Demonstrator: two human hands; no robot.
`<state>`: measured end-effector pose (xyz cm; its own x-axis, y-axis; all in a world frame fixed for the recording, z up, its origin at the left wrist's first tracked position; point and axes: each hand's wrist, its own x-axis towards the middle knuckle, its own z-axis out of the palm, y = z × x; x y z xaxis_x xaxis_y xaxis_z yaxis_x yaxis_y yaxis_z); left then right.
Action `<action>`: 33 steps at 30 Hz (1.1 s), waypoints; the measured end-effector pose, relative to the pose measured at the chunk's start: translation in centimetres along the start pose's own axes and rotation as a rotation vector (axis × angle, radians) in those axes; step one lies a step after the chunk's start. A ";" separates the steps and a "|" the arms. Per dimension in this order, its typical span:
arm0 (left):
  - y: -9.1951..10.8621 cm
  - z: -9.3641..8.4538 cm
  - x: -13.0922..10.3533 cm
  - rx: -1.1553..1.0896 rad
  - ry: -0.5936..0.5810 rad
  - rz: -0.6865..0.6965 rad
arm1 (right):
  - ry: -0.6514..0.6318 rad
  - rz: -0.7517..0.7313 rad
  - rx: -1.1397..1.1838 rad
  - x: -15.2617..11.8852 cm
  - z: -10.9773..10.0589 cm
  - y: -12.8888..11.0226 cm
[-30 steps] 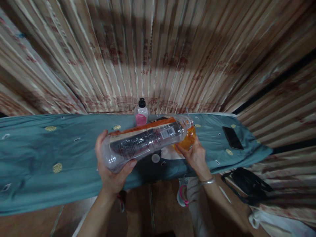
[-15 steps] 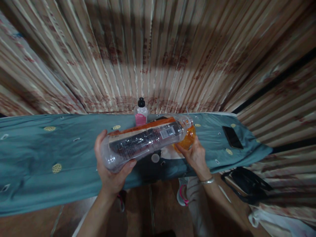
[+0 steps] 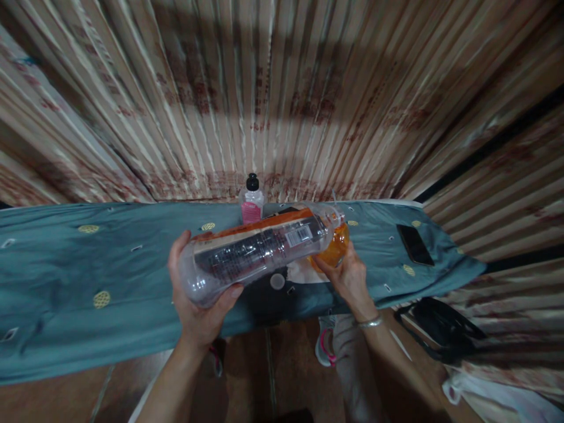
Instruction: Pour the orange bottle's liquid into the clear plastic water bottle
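No appreciable shift was noted: the left hand [image 3: 200, 314] remained wrapped round the base of the tilted plastic bottle [image 3: 259, 252], its neck at the orange container [image 3: 331, 252] clasped by the right hand [image 3: 351, 279], inside the near edge of the table [image 3: 141, 294], suggesting a steady hold.

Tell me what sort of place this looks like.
Probably a room in someone's home, though I can't be sure. Pleated, patterned curtains hang behind, a teal printed cloth covers the work surface, and the floor is brown tile.
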<state>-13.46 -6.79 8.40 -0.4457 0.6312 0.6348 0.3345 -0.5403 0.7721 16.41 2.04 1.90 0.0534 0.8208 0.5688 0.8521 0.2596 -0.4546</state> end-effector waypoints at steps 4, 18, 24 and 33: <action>-0.1 0.0 0.0 -0.025 -0.007 -0.007 | 0.006 -0.020 0.010 0.0 0.1 0.1; -0.1 0.0 0.0 -0.014 -0.004 -0.027 | 0.009 -0.027 0.007 0.0 0.1 0.1; -0.3 0.0 0.0 -0.029 0.003 -0.004 | 0.008 -0.025 -0.008 0.0 0.1 0.2; -0.2 0.1 0.1 -0.049 0.001 0.007 | 0.002 -0.042 0.015 0.1 -0.1 0.1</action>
<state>-13.51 -6.56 8.29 -0.4446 0.6267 0.6400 0.2967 -0.5711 0.7654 16.53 2.09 1.94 0.0192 0.8081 0.5888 0.8456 0.3012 -0.4408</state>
